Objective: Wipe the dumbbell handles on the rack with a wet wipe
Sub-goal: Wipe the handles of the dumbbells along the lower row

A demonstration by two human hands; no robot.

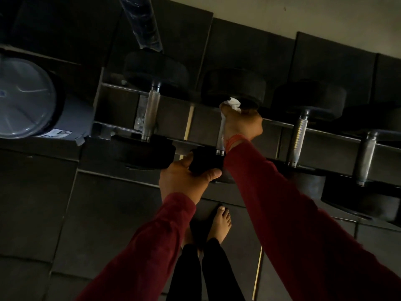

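Observation:
Several black dumbbells with knurled steel handles lie side by side on a dark rack (121,127). My right hand (242,122) grips a white wet wipe (232,103) around the far end of the second dumbbell's handle (221,137), hiding most of the handle. My left hand (184,177) holds that dumbbell's near black head (205,162), thumb on its right side. The first dumbbell's bare handle (150,112) is to the left. Two more handles (298,140) (366,157) lie to the right.
A grey round bin (28,98) stands left of the rack. A clear plastic bottle (143,20) is at the top. My bare feet (219,224) stand on dark floor mats just below the rack. A pale wall runs behind.

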